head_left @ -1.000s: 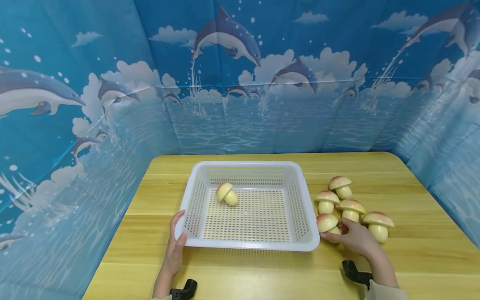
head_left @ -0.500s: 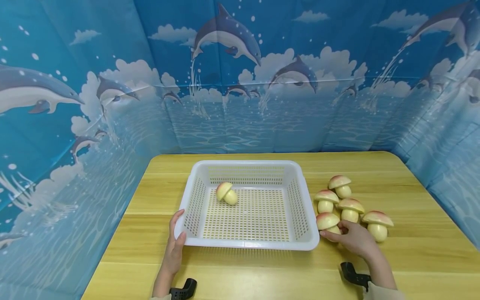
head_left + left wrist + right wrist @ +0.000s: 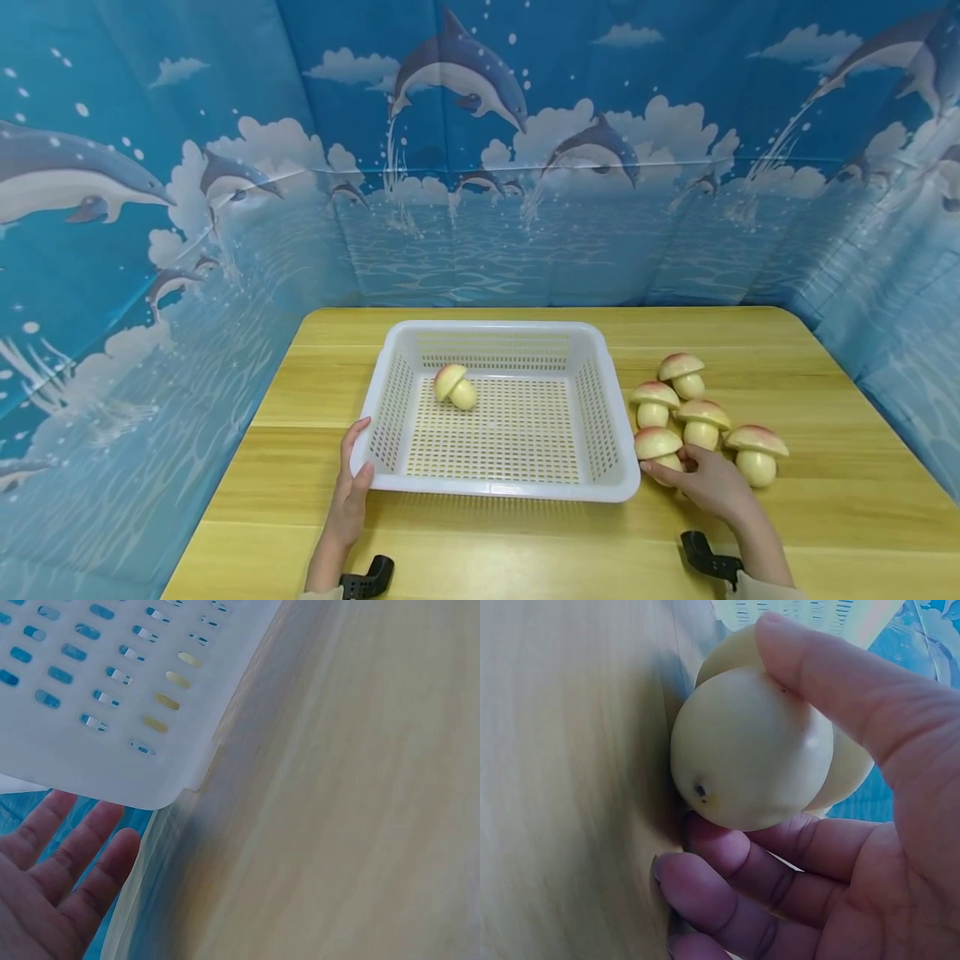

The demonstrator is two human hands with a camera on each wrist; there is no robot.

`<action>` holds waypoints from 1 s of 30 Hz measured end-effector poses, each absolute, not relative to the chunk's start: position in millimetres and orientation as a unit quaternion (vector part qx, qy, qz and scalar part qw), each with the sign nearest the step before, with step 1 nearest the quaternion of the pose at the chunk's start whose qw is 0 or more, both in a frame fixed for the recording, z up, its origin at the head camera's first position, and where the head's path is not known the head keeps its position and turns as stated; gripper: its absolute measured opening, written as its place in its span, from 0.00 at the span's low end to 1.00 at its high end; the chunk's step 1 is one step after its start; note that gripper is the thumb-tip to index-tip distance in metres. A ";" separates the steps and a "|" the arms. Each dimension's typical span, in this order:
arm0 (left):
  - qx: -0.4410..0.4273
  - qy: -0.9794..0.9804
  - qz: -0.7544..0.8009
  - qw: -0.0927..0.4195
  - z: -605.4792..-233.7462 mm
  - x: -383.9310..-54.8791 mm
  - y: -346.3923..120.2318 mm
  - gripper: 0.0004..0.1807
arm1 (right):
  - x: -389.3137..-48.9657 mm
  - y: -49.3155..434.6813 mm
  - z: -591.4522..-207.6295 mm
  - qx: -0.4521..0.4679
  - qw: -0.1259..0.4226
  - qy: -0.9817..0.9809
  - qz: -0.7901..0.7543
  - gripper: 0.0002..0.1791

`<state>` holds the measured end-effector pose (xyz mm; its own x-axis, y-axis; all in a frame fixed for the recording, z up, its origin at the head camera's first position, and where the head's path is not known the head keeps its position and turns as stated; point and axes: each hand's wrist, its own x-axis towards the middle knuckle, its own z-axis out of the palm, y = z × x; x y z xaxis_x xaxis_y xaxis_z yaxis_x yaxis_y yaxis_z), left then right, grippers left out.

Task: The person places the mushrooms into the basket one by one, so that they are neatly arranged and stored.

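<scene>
A white slotted plastic basket [image 3: 491, 490] stands on the table, with one toy mushroom [image 3: 456, 387] lying tilted inside it. My left hand [image 3: 349, 500] rests against the basket's near left corner. In the left wrist view its fingers [image 3: 101, 859] are straight and spread beside the basket's wall. On the right, my right hand [image 3: 708, 482] grips the stem of the nearest toy mushroom [image 3: 657, 443]. Its thumb [image 3: 817, 664] lies on one side of the pale rounded stem end [image 3: 750, 750] and the fingers curl under the other side.
Several more mushrooms with pinkish yellow caps stand close around the right hand, among them a back one [image 3: 681, 375] and a right one [image 3: 757, 454]. The wooden table [image 3: 525, 550] is bordered by a blue dolphin curtain [image 3: 480, 250]. Each wrist wears a black mount [image 3: 708, 558].
The head view has shifted slightly. Both hands stay where they were, the right one still on the same mushroom and the left one at the basket corner.
</scene>
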<state>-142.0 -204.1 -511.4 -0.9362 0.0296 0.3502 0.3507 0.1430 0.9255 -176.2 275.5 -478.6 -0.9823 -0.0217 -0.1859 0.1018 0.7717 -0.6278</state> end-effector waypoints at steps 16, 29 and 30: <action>-0.129 -0.743 -0.645 0.123 -511.4 -142.6 -204.6 0.30 | -172.5 275.4 -481.6 0.017 0.077 0.939 -0.334 0.28; -0.129 -0.741 -0.647 0.123 -510.5 -142.3 -204.0 0.30 | -170.2 275.0 -480.4 0.016 0.070 0.946 -0.315 0.28; -0.128 -0.742 -0.647 0.122 -510.6 -142.2 -204.0 0.30 | -170.5 275.1 -480.6 0.016 0.071 0.946 -0.315 0.28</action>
